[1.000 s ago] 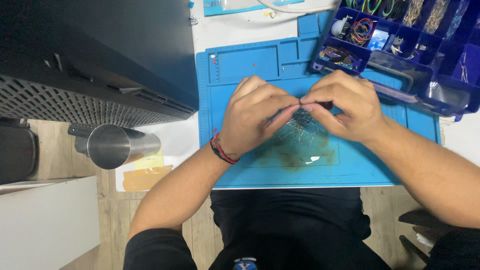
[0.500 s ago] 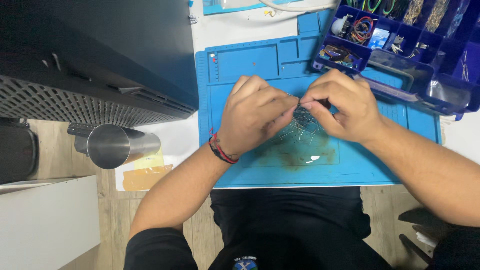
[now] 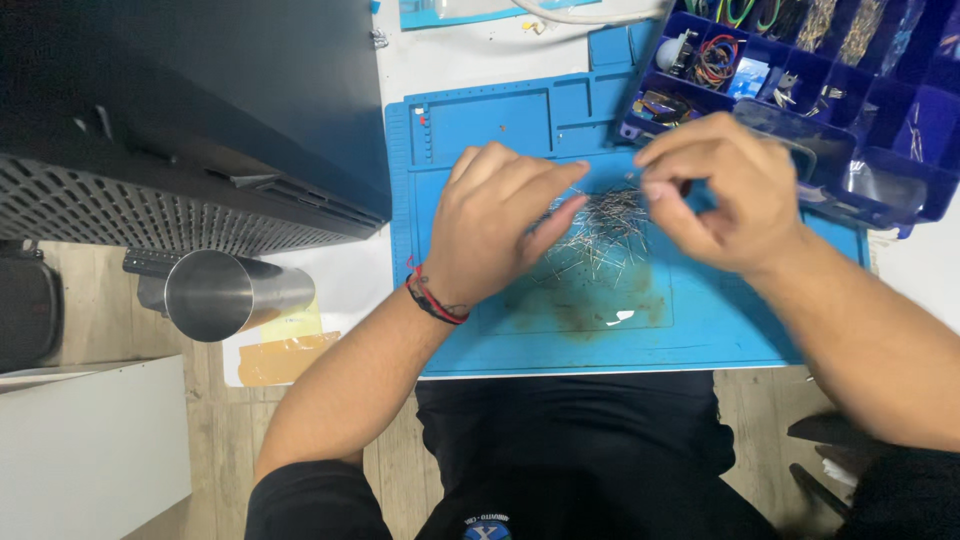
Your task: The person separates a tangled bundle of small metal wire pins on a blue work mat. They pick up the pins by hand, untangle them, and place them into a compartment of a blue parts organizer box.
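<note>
Pale wooden floor (image 3: 120,300), white tabletop (image 3: 450,55)

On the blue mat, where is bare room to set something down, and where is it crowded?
Free: the mat's near strip between the stained patch and its front edge, and the recessed trays at the top left. Crowded: the middle, where the left hand and right hand flank the pile of thin metal pins, and the top right, overlapped by the parts organiser.
</note>
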